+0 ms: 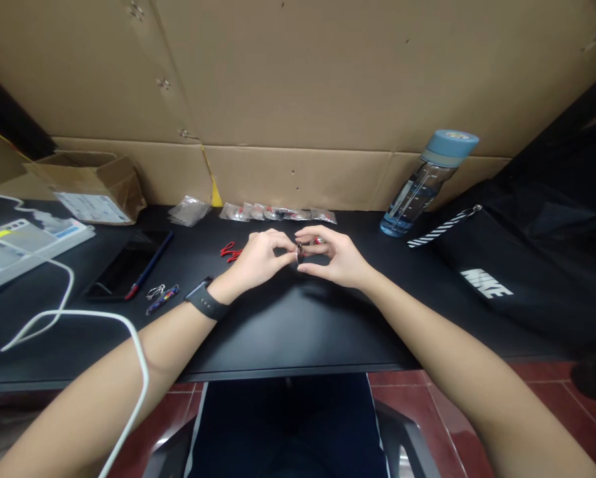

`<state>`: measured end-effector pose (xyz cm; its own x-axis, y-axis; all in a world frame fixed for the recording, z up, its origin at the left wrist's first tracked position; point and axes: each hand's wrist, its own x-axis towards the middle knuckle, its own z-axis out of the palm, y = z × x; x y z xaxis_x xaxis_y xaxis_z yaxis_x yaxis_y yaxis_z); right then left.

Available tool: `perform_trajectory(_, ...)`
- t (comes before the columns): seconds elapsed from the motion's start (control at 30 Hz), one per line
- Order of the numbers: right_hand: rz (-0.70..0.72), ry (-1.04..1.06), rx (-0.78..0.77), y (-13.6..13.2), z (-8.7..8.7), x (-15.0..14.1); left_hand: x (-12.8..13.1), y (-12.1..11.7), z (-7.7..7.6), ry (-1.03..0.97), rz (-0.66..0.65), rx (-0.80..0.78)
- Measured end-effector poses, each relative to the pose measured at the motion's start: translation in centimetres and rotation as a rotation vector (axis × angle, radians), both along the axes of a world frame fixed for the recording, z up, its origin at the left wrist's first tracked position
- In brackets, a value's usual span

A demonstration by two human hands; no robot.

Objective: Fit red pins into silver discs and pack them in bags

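A small round disc (299,253), dark with a shiny rim and seen nearly edge-on, stands between my two hands above the black table. My left hand (267,257), with a black watch on its wrist, pinches the disc's left side between thumb and fingers. My right hand (336,255) curves around its right side, thumb below and fingers above. A small red and silvery piece (319,240) shows by the right fingers; its kind is unclear. Red cord (231,251) lies just left of my left hand.
Several small clear packets (278,212) line the back, beside flat plastic bags (189,210). A cardboard box (91,187), phone (131,264), keyring (162,299), power strip (39,249) and white cable (86,312) lie left. A water bottle (422,189) and black bag (487,265) stand right.
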<state>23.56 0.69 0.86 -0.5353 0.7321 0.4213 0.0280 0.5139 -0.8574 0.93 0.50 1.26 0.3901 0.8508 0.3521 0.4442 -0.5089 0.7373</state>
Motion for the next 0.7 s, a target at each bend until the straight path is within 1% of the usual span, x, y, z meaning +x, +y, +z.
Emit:
perform_trajectory(0.03, -0.005, 0.024, -0.051, 0.1, -0.2, -0.1, 0.0, -0.2, 0.1, 0.069, 0.023, 0.108)
perform_trajectory(0.1, -0.034, 0.069, -0.148, 0.1, -0.4, -0.3, 0.0, -0.6, 0.3, 0.183, 0.078, 0.271)
perform_trajectory(0.2, -0.056, 0.126, -0.285, 0.0, -0.5, -0.9, 0.1, -1.2, 0.6, 0.315, 0.108, 0.436)
perform_trajectory(0.27, -0.040, 0.175, -0.406, -0.2, -0.4, -1.2, 0.2, -1.5, 0.8, 0.375, 0.102, 0.501)
perform_trajectory(0.33, -0.022, 0.219, -0.532, -0.3, -0.4, -1.5, 0.4, -1.7, 1.0, 0.412, 0.104, 0.531)
perform_trajectory(0.4, -0.016, 0.237, -0.596, -0.3, -0.4, -1.5, 0.5, -1.8, 1.0, 0.416, 0.109, 0.534)
perform_trajectory(0.47, -0.021, 0.227, -0.553, -0.2, -0.5, -1.4, 0.5, -1.8, 0.9, 0.387, 0.126, 0.508)
perform_trajectory(0.53, -0.032, 0.194, -0.442, 0.1, -0.5, -1.1, 0.6, -1.7, 0.6, 0.343, 0.153, 0.449)
perform_trajectory(0.63, -0.003, 0.144, -0.298, 0.4, -0.6, -0.7, 0.7, -1.2, 0.1, 0.262, 0.175, 0.282)
perform_trajectory(0.7, 0.036, 0.122, -0.236, 0.5, -0.6, -0.4, 0.7, -0.8, -0.1, 0.192, 0.147, 0.141)
